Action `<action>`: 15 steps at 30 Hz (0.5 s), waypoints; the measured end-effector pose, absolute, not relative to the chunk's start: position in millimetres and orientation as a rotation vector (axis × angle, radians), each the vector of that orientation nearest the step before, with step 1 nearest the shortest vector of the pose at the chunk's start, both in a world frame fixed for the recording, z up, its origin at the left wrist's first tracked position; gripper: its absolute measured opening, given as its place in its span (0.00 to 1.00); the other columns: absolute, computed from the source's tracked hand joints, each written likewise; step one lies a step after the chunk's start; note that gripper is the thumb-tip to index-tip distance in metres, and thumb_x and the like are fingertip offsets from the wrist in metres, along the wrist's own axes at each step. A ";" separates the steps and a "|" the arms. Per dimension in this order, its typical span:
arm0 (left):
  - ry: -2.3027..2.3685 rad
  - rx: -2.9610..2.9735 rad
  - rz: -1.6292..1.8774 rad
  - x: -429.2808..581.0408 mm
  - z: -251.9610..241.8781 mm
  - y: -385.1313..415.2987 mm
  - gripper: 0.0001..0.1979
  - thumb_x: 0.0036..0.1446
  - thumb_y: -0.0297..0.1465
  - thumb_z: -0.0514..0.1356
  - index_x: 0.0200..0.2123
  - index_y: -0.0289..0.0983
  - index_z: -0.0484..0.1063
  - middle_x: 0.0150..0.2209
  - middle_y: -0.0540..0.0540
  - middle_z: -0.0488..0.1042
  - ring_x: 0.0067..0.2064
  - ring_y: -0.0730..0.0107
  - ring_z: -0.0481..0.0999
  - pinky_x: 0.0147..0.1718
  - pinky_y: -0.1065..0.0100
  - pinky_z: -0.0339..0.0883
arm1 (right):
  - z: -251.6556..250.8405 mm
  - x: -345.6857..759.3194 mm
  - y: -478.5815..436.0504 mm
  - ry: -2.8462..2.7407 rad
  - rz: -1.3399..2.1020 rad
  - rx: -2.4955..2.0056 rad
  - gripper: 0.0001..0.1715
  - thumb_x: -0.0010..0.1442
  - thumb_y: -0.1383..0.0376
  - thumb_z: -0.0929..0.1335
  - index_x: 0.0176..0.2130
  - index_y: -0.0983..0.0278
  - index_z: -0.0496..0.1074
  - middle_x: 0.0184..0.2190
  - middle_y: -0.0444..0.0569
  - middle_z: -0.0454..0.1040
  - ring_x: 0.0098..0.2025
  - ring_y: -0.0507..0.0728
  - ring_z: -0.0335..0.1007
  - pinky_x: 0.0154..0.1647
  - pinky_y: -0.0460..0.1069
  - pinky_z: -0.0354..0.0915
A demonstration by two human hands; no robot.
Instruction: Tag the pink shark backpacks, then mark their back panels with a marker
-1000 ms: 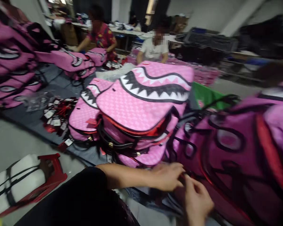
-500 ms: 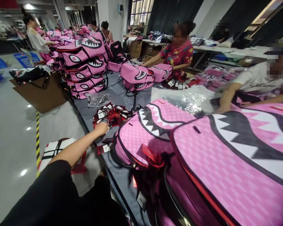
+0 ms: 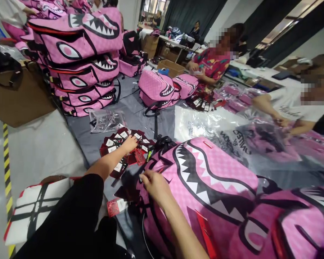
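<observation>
My left hand is over a fan of dark red hang tags with white labels on the table. Its fingers are closed at the middle of the fan, where the tag cords gather, and a red tag lies just below them. My right hand is at the near left edge of a pink backpack with a printed shark mouth. Thumb and fingers are pinched together there; what they hold is too small to make out. Another red and white tag hangs by the table edge, beneath the right hand.
Stacked pink backpacks rise at the far left. A clear plastic bag lies before them. More pink bags sit mid-table. Two co-workers are across the table; one in white handles a plastic-wrapped bag. A white stool stands lower left.
My left hand has moved from the near edge of the tag fan to its middle. My right hand has come into view at the backpack. The view has shifted, and the large right-hand backpack's position differs.
</observation>
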State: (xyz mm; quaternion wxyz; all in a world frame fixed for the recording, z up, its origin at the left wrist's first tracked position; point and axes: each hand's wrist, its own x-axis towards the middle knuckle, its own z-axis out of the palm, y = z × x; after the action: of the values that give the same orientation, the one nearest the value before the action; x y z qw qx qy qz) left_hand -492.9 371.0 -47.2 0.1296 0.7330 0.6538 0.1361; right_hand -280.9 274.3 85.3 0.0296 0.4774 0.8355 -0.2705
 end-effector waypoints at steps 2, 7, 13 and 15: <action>1.785 2.224 0.411 -507.0 -45.7 377.8 0.06 0.62 0.29 0.60 0.36 0.31 0.73 0.42 0.45 0.75 0.52 0.64 0.72 0.55 0.52 0.65 | 65.8 -311.1 303.9 2.561 -0.672 1.539 0.12 0.64 0.63 0.64 0.39 0.66 0.75 0.38 0.53 0.77 0.38 0.57 0.72 0.35 0.47 0.61; 1.579 2.364 0.433 -520.8 -37.0 382.4 0.08 0.58 0.19 0.58 0.27 0.31 0.70 0.32 0.49 0.73 0.52 0.68 0.71 0.61 0.52 0.58 | 18.2 -368.1 355.0 2.589 -0.543 1.691 0.17 0.65 0.67 0.64 0.53 0.68 0.69 0.52 0.57 0.71 0.53 0.62 0.66 0.52 0.56 0.62; 1.638 2.322 0.394 -537.6 -5.6 379.8 0.06 0.58 0.23 0.60 0.28 0.32 0.70 0.30 0.51 0.72 0.49 0.71 0.71 0.57 0.59 0.62 | -6.2 -391.1 377.4 2.509 -0.722 1.693 0.17 0.67 0.73 0.58 0.47 0.71 0.72 0.45 0.62 0.74 0.48 0.62 0.69 0.54 0.63 0.57; 1.737 2.263 0.428 -543.2 16.1 378.6 0.07 0.61 0.29 0.61 0.31 0.32 0.71 0.34 0.49 0.73 0.46 0.70 0.73 0.52 0.59 0.67 | 7.2 -386.1 376.3 2.540 -0.874 1.621 0.15 0.68 0.69 0.59 0.46 0.69 0.72 0.44 0.59 0.74 0.47 0.61 0.69 0.54 0.63 0.60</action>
State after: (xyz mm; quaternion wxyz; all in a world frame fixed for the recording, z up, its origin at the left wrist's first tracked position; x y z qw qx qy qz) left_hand -543.2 378.6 16.1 0.1282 0.7781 0.5971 0.1471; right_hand -386.1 376.3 7.2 0.0018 0.5167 0.8096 -0.2784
